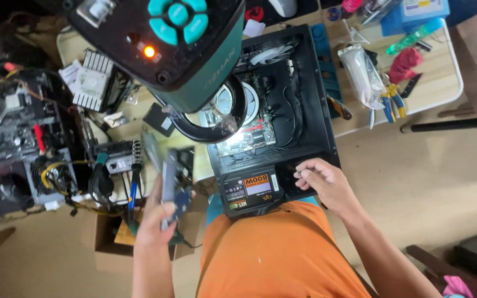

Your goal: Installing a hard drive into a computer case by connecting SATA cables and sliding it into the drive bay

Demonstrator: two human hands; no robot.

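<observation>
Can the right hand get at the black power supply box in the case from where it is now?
Probably yes: the right hand rests at the case's lower edge, right beside the power supply box, with nothing between them.

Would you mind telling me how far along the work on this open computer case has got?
Done: the motherboard, rear fan and power supply sit inside the open black case. In hand: the left hand holds a blurred flat part, apparently a card; the right hand pinches something small at the case's near edge. Left: that part is outside the case, and the side panel is off.
</observation>
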